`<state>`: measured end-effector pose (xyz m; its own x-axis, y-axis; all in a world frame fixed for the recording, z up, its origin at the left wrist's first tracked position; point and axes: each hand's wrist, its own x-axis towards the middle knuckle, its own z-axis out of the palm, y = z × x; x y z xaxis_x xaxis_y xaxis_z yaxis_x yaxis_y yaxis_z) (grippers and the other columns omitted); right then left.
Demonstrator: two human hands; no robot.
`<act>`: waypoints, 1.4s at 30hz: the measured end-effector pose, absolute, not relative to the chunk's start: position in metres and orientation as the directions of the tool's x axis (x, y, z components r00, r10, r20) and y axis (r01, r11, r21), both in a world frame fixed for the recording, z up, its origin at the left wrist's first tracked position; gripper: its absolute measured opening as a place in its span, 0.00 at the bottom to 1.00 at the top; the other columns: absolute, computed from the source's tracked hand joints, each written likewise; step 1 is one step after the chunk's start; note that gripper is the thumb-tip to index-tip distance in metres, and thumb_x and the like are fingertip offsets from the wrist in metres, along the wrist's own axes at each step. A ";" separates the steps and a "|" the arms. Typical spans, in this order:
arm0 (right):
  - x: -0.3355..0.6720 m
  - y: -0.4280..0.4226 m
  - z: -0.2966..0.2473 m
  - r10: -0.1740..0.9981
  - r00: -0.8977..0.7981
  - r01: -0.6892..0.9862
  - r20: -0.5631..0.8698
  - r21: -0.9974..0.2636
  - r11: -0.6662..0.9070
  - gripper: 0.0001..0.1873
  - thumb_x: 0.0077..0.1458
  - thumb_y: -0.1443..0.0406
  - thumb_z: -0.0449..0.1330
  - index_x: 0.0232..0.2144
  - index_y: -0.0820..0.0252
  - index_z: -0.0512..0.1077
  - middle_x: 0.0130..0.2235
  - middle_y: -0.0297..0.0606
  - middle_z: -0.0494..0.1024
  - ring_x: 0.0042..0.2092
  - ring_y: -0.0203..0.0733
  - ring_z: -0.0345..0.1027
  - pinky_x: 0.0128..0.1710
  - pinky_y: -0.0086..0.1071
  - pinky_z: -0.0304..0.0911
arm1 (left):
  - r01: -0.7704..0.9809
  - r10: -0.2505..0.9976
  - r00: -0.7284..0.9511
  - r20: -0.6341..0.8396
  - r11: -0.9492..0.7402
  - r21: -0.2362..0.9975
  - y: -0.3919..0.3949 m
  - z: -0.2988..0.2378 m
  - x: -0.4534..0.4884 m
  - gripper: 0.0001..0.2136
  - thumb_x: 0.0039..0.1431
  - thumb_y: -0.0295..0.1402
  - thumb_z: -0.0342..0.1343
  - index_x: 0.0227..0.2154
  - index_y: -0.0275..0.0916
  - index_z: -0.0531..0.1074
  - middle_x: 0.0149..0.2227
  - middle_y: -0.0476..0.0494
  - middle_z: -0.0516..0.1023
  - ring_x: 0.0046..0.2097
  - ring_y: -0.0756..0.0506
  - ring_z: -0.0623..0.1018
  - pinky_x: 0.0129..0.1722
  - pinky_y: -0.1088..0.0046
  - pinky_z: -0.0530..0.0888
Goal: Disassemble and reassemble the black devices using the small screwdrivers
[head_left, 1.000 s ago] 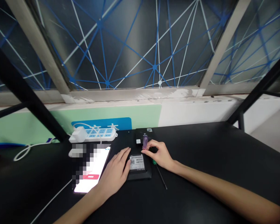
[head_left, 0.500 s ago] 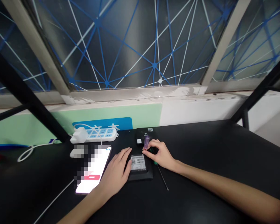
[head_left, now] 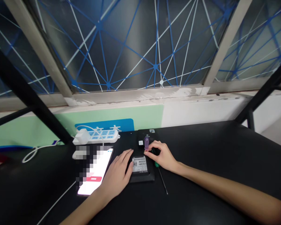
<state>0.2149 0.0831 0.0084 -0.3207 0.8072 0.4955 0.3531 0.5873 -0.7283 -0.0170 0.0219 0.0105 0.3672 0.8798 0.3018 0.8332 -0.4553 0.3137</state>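
A flat black device (head_left: 142, 175) with a white barcode label lies on the black table (head_left: 201, 150). My left hand (head_left: 118, 175) rests flat against the device's left edge, fingers stretched out. My right hand (head_left: 161, 154) pinches a small purple-handled screwdriver (head_left: 146, 143), held upright on the device's far part. A green-handled screwdriver (head_left: 161, 176) lies on the table under my right wrist.
A lit phone (head_left: 95, 173) lies left of my left hand, with a white cable running off toward the front left. Behind it sits a white power strip (head_left: 97, 136) with a plug. Black frame bars slant at both sides before the window.
Both hands stay on the device with only a slight shift; the view has drifted a little. The purple screwdriver remains upright in my right fingers.
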 end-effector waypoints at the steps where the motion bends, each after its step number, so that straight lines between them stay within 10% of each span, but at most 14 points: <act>1: 0.215 0.083 0.008 0.807 -0.321 0.351 0.497 -0.729 0.588 0.06 0.55 0.62 0.66 0.28 0.57 0.74 0.32 0.36 0.80 0.36 0.43 0.72 0.40 0.38 0.63 | 0.834 0.880 0.370 0.300 -0.456 0.310 0.022 0.010 -0.017 0.19 0.70 0.36 0.42 0.62 0.44 0.58 0.62 0.42 0.66 0.61 0.40 0.68 0.58 0.58 0.68; 42: 0.215 0.083 0.009 0.812 -0.310 0.330 0.495 -0.745 0.580 0.05 0.55 0.64 0.65 0.28 0.57 0.74 0.31 0.34 0.79 0.36 0.42 0.71 0.40 0.36 0.61 | 0.839 0.886 0.378 0.270 -0.451 0.304 0.022 0.011 -0.018 0.19 0.71 0.37 0.42 0.63 0.45 0.58 0.62 0.44 0.65 0.62 0.40 0.66 0.62 0.55 0.63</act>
